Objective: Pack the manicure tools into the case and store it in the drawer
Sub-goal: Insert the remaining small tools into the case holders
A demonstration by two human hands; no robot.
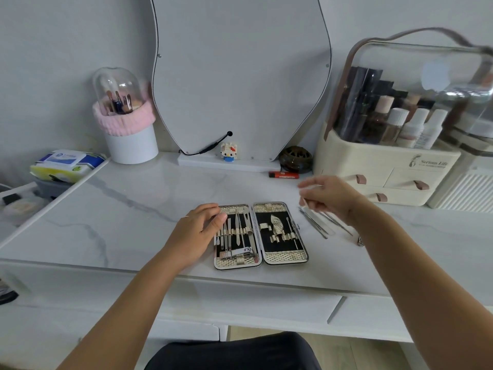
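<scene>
left hand [198,233] rests relaxed on the case [280,259]; right hand [328,194] is blurred, grip unclear; the thin loose tools [316,225] could slip when pinched.

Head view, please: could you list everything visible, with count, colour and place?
table: 1, white marble, throughout
case: 1, black-gold, open, front centre
packed tools: several, silver, mostly case's left half
loose tools: several, silver, right of case
lighter: 1, red, behind case
mirror: 1, grey, back centre
figure: 1, white-blue, mirror base
jar: 1, dark brown, behind lighter
brush holder: 1, white-pink, back left
wipes: 1, blue-yellow, far left
organiser: 1, cream, back right
left hand: on case's left edge
right hand: blurred, above loose tools
</scene>
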